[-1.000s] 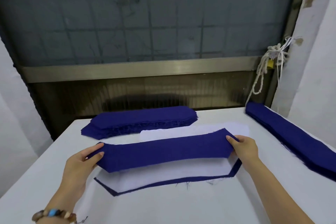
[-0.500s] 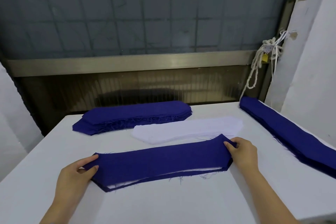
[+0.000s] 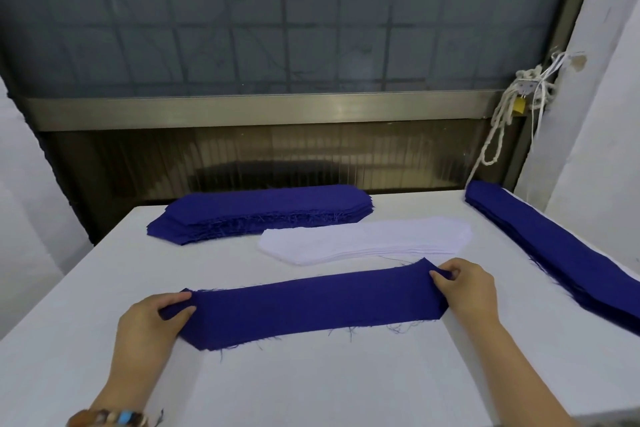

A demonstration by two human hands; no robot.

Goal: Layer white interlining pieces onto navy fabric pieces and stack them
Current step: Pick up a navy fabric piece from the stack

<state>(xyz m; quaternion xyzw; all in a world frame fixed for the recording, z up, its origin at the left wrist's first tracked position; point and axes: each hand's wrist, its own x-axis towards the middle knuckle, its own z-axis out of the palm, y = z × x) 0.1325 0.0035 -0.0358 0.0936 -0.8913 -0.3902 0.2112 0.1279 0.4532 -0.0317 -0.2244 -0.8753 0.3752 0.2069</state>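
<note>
Navy blue woven fabric piece, a long strip with angled ends and frayed, thready edges, now lies flat between the two hands on the white table; a second ago it was held up over a white-faced layer, and half a second ago a white sliver still showed along its near edge, which is now fully covered. At its left end the left hand pinches the cloth, thumb over curled fingers, and the right hand pinches the right end with bent fingers. Just beyond the right hand sits a thin, neat stack of white interlining pieces, matte and smooth. Farther beyond the left hand is a thicker stack of navy fabric pieces with fuzzy edges, and another long navy stack runs outside the right hand. A beaded bracelet circles the left wrist
</note>
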